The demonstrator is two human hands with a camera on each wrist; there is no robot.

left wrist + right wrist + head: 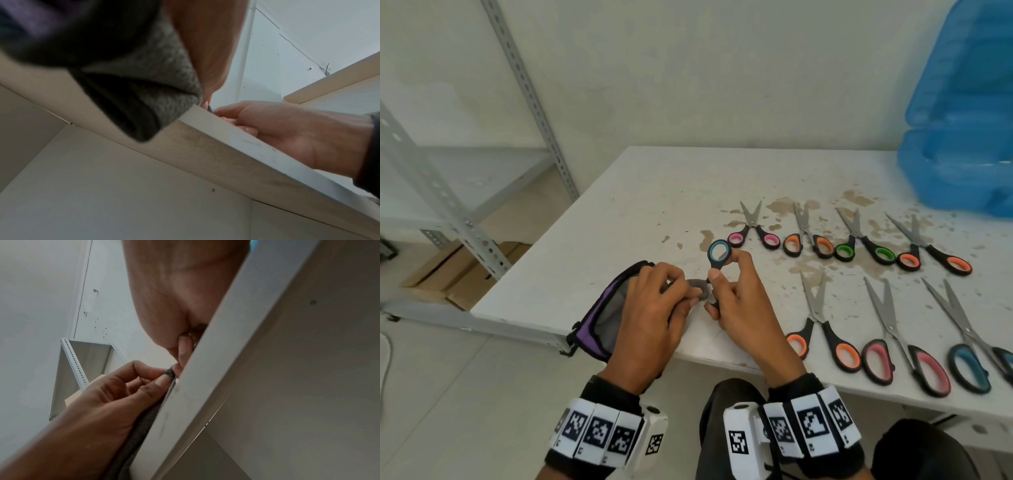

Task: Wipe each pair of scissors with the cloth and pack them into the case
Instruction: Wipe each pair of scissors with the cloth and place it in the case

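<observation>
My left hand pinches a grey cloth folded over the blades of a small pair of scissors with black handles and blue rings. My right hand grips those scissors by the handle, one ring sticking up above the thumb. The blades are hidden inside the cloth. Under my left wrist an open purple case lies at the table's front left corner. In the left wrist view the cloth hangs over the table edge. In the right wrist view my left hand pinches the cloth.
Several scissors lie spread open on the stained white table: a back row with pink, orange and green handles, and a larger front row. A blue plastic box stands at the back right. Metal shelving is at the left.
</observation>
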